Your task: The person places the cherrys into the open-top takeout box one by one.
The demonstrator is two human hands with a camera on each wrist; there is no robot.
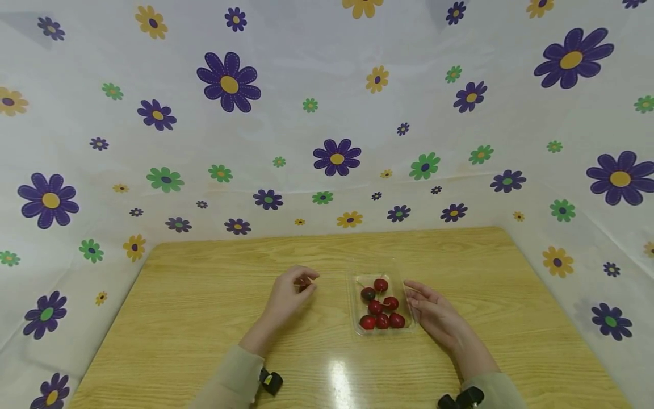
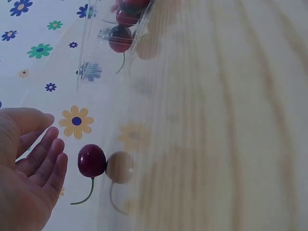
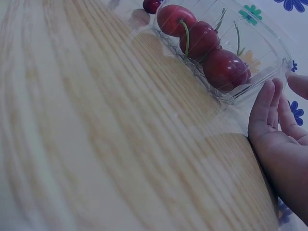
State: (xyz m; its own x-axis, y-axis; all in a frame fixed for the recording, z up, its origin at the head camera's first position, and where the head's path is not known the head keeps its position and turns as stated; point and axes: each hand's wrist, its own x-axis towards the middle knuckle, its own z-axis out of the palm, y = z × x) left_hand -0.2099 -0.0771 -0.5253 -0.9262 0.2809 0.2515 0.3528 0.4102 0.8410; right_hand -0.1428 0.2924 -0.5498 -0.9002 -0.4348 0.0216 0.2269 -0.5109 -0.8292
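Note:
A clear plastic tray [image 1: 356,318] with several dark red cherries [image 1: 382,321] in it lies on the table. Left of the tray, my left hand [image 1: 286,292] hovers with relaxed, bent fingers and thumb apart. Just off its fingertips, one loose cherry [image 2: 91,160] with a green stem rests on the tabletop; the hand mostly covers it in the head view. On the other side, my right hand [image 1: 436,314] has loosely extended fingers right at the tray's right wall [image 3: 284,72]. Some cherries inside carry green stems [image 3: 185,38].
The wooden table [image 1: 214,284] has a glossy top that reflects light. A white sheet with printed flowers [image 1: 286,125] hangs behind and along both sides of it. Dark wrist devices [image 1: 271,382] sit at both sleeves.

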